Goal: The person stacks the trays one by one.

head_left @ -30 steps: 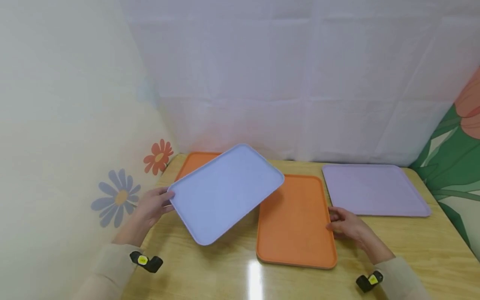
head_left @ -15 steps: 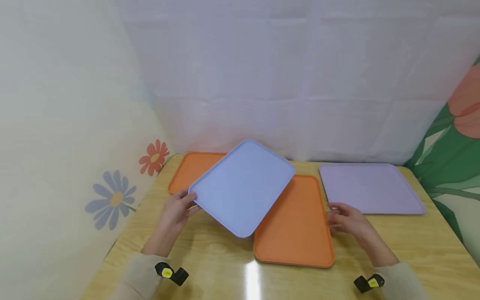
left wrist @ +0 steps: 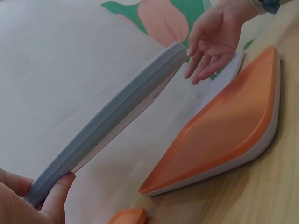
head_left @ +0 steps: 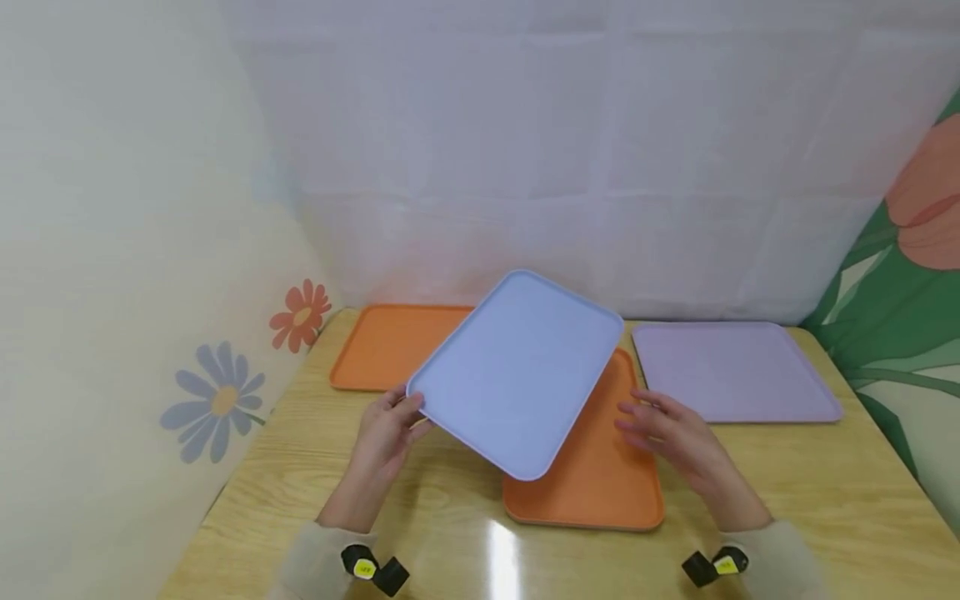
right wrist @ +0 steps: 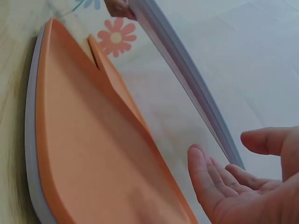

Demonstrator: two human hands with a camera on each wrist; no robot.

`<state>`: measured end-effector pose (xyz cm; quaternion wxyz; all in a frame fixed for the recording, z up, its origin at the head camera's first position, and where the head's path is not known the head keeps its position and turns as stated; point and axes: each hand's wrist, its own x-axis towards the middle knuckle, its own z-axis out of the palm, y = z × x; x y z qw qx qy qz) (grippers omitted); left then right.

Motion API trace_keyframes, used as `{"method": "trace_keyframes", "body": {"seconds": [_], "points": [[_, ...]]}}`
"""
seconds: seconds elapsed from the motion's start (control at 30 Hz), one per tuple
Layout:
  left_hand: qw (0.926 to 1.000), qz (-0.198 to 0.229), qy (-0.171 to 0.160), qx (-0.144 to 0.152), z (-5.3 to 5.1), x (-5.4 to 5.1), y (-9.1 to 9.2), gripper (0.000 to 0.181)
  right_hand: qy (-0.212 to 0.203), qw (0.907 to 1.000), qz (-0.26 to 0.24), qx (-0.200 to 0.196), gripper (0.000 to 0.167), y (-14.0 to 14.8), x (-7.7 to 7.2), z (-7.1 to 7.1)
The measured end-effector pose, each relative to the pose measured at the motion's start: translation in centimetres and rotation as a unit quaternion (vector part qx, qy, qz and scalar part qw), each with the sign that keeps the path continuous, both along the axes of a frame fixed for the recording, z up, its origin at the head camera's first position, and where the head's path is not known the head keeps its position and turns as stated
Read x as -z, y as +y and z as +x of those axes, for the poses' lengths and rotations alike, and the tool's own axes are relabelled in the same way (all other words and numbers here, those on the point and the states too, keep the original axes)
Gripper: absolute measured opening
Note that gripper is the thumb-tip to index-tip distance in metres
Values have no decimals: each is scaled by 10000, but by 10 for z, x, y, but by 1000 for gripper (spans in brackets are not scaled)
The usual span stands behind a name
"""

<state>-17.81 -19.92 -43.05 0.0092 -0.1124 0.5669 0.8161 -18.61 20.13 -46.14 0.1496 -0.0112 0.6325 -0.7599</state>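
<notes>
My left hand pinches a light blue tray by its left corner, thumb above and fingers below. Tilted, the tray hangs above the table and covers part of an orange tray beneath it. A pale layer shows under the orange rim in both wrist views. Over the orange tray's right side, my right hand hovers with loosely bent fingers and holds nothing. In the right wrist view, its thumb and fingers are apart, near the blue tray's far edge.
Another orange tray lies at the back left, partly behind the blue one. A lilac tray lies at the back right. All rest on a wooden table below a white sheet, beside a flower-painted wall.
My left hand has carried the blue tray rightward, turning it and uncovering more of the back-left orange tray. My right hand has left the front orange tray's edge and risen inward over it.
</notes>
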Motion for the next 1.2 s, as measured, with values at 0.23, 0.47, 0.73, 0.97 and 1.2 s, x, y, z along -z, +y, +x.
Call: {"method": "trace_keyframes", "body": {"seconds": [0.23,0.47,0.73,0.97,1.2], "points": [[9998,181,50,-118,2,7,15,48,-73,9983,-535,202,57,-17,-3,-3],[9992,367,41,-181,2,15,26,49,-288,9913,-1187,488,31,-29,-4,-6],[9996,286,45,-48,3,23,38,50,-403,9866,-1278,928,44,-40,-9,-11],[9996,122,134,204,4,28,48,41,-424,9880,-924,1159,66,-37,-10,-15],[9966,-245,130,775,7,29,48,43,-509,9891,-781,1138,64,-26,-4,-21]]}}
